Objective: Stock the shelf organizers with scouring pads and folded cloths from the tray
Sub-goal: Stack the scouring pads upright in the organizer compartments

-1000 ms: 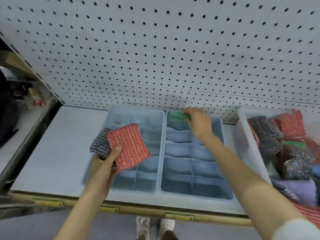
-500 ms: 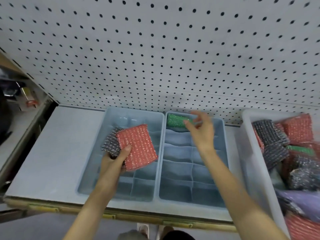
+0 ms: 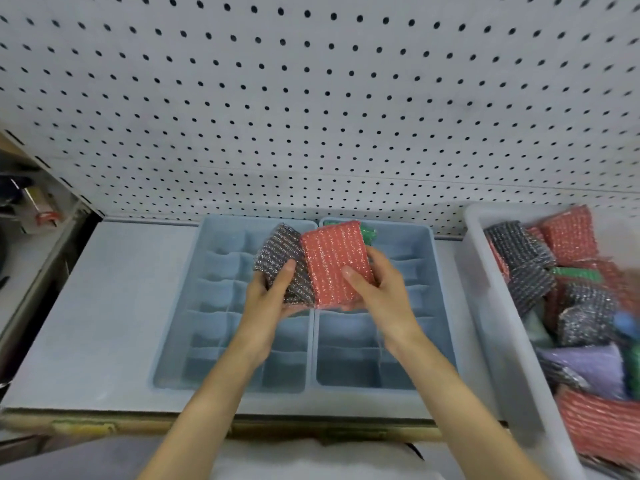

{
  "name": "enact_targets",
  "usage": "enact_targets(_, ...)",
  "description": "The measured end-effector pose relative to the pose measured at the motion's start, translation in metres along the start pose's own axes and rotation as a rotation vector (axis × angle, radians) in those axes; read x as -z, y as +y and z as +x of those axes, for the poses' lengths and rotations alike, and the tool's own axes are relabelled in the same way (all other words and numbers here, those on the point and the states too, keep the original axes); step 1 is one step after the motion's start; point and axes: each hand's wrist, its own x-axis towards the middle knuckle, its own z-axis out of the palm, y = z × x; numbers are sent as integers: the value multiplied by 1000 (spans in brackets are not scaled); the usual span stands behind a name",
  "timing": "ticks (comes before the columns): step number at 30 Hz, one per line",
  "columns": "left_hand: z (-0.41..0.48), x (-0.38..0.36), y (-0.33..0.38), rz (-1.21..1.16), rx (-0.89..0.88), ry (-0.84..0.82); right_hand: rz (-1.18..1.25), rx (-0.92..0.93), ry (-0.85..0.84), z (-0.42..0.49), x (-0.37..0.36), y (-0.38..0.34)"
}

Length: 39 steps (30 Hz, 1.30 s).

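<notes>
Moved: since half a second ago the right hand has come back from the far end of the organizers to meet the left hand, and the pads have been carried rightward, over the seam between the two organizers.
Left hand: curled round the grey pad, thumb pressed on top; I cannot see the fingers beneath.
Right hand: grips the red pad, thumb flat on its face, fingers wrapped behind.
Pads in hand: I count two, one grey and one red, fanned and overlapping, red on top.
Green pad: one, in the back left compartment of the right organizer, half hidden behind the red pad.
Organizers: two, blue, side by side and touching on the shelf; the left organizer holds nothing I can see.
Tray: one, white, just right of the organizers; I make out at least three grey pads, two red, one green strip and one purple cloth, the rest too blurred to count.
Pegboard: one, white, behind the shelf.
</notes>
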Motion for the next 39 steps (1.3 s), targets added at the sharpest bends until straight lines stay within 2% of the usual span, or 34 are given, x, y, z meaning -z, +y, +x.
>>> enact_targets(2,4,8,1,14,3,44,-115,71,133,18,16,2)
enact_targets(4,6,20,1,-1,5,85,-331,175,215,41,31,4)
enact_targets(6,6,31,1,-13,17,114,-557,324,201,61,39,5)
enact_targets(10,4,41,-2,-26,41,159,-1174,693,160,93,34,20)
enact_targets(13,4,45,-4,-28,44,169,-1342,749,154,105,29,27)
enact_targets(19,7,56,-1,-59,33,172,-1585,715,89,112,40,31)
enact_targets(21,9,58,-1,-73,34,174,-1616,695,55,109,36,25)
enact_targets(26,11,57,-2,-78,30,177,-1718,419,-21,106,25,6)
enact_targets(28,11,57,-3,-80,30,184,-1789,378,-50,104,23,3)
enact_targets(30,10,57,-4,-79,28,189,-1771,386,-40,106,23,7)
enact_targets(33,9,53,-5,-76,33,188,-1607,453,32,113,23,13)
enact_targets(39,9,49,-3,-70,49,171,-1415,614,21,117,25,19)
